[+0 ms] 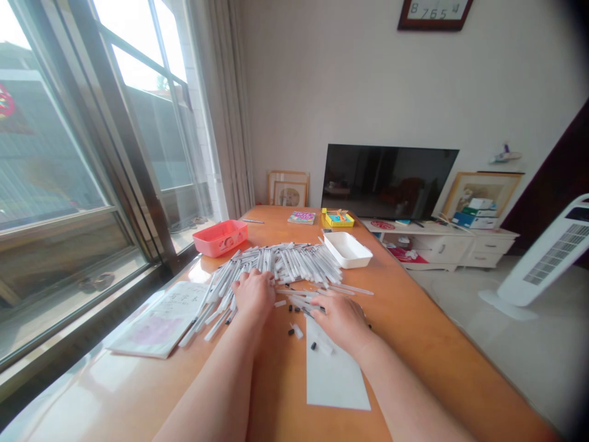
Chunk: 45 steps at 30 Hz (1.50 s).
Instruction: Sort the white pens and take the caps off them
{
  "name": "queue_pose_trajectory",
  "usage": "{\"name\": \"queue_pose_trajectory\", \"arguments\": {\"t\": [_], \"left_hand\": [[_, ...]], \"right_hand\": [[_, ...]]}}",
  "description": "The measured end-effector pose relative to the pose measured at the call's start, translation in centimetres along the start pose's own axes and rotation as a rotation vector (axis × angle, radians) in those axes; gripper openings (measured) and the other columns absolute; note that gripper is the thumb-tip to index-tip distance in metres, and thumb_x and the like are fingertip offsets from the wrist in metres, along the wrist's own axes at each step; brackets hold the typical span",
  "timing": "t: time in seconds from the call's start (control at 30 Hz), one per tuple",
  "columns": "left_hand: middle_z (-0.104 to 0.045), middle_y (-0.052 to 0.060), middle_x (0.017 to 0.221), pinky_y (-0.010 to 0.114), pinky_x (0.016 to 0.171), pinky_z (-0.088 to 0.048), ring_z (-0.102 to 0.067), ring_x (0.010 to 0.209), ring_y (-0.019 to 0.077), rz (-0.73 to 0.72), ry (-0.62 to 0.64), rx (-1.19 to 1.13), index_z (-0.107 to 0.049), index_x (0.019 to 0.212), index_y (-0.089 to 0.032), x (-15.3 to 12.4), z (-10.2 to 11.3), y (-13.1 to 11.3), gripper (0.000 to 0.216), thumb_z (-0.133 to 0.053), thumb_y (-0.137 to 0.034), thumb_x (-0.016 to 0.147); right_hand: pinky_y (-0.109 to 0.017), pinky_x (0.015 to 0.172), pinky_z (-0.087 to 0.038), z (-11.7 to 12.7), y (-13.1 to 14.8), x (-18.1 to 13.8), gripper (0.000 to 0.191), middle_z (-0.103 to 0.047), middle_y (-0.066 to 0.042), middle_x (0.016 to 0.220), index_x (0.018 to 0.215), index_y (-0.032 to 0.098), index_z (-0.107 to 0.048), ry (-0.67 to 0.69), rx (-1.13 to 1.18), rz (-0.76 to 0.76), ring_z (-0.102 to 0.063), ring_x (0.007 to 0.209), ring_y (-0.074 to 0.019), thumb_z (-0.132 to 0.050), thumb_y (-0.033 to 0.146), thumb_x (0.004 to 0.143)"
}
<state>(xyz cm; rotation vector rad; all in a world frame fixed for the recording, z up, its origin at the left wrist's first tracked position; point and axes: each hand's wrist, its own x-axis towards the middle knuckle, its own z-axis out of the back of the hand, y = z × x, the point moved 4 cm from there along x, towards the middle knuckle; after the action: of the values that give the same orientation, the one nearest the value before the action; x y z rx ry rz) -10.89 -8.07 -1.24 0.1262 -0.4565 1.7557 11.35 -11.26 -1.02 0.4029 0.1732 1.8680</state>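
A wide heap of several white pens [285,261] lies across the orange table [414,319]. My left hand [253,294] rests palm down on the near edge of the heap, fingers curled over some pens. My right hand [338,316] sits to the right of it, fingers closed in a pinch on a pen at the edge of a white sheet [335,374]. A few small black caps [291,332] and loose pen parts lie between my hands.
A pink tray [221,237] stands at the far left, a white tray [347,249] at the far right of the heap. A paper booklet [159,319] lies left. A yellow box [339,218] and small book [302,217] lie at the far end. Window left, TV behind, fan right.
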Motion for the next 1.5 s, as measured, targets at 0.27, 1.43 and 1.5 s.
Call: {"name": "queue_pose_trajectory", "arguments": {"t": [0.27,1.43,1.5], "left_hand": [[-0.070,0.009,0.109,0.049,0.093,-0.037,-0.057,0.110,0.0332,0.063,-0.074,-0.066,-0.070,0.105,-0.028,0.1,1.1,0.3,0.031,-0.045,-0.021,0.087],[-0.063,0.006,0.079,0.029,0.073,-0.040,-0.059,0.080,0.0207,-0.494,0.153,-0.658,-0.060,0.078,-0.022,-4.8,3.1,-9.1,0.032,-0.046,-0.043,0.098],[-0.060,0.003,0.072,0.027,0.066,-0.038,-0.055,0.071,0.0181,-0.422,0.243,-0.814,-0.059,0.075,-0.021,-4.7,2.6,-8.9,0.035,-0.049,-0.047,0.096]], "right_hand": [[-0.028,0.074,-0.040,0.4,-1.5,0.4,0.025,-0.073,-0.003,0.105,0.109,0.031,-0.075,-0.066,0.125,-0.088,-0.066,0.094,-0.0204,-0.062,0.037,0.088],[-0.018,0.040,-0.020,0.6,-1.7,1.3,0.038,-0.048,0.005,0.058,0.079,0.014,-0.064,-0.262,1.720,-0.294,-0.026,0.044,-0.0028,-0.081,0.048,0.075],[-0.018,0.041,-0.020,0.6,-1.7,1.3,0.037,-0.048,0.005,0.059,0.079,0.014,-0.064,-0.260,1.724,-0.289,-0.027,0.045,-0.0030,-0.081,0.047,0.076]]}}
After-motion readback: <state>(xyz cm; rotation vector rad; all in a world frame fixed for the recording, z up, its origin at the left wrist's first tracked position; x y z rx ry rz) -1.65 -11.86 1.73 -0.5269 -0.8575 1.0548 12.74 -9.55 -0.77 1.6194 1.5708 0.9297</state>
